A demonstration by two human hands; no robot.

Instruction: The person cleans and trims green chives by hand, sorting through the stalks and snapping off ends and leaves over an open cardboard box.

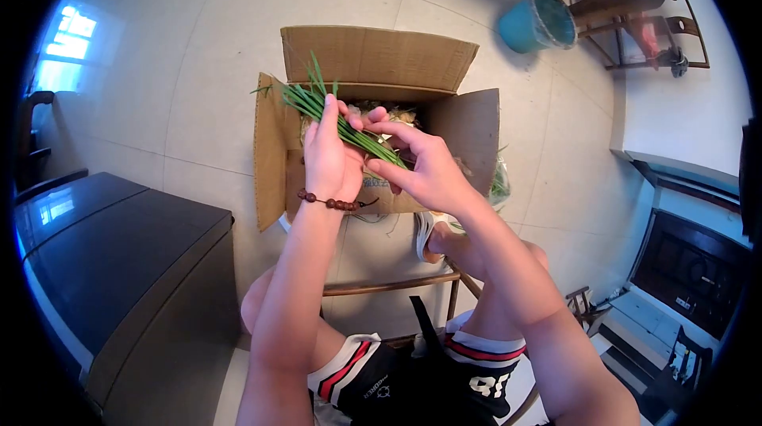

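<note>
A bundle of long green stalks (361, 138) lies slantwise across my hands, its thin tips pointing to the upper left. My left hand (332, 152), with a beaded bracelet at the wrist, is wrapped round the bundle, thumb on top. My right hand (425, 164) has its thumb and fingers closed about the lower right end of the stalks. Both hands are above an open cardboard box (381, 57), whose flaps are folded outward. Dry plant scraps show inside the box, partly hidden by my hands.
Beyond the box at the upper right stands a blue bucket (520, 25) with a plastic liner. A dark cabinet (127, 267) is at the left. Right of the box lies a plastic bag (500, 184) with greens. A wooden chair (690, 25) is farther right.
</note>
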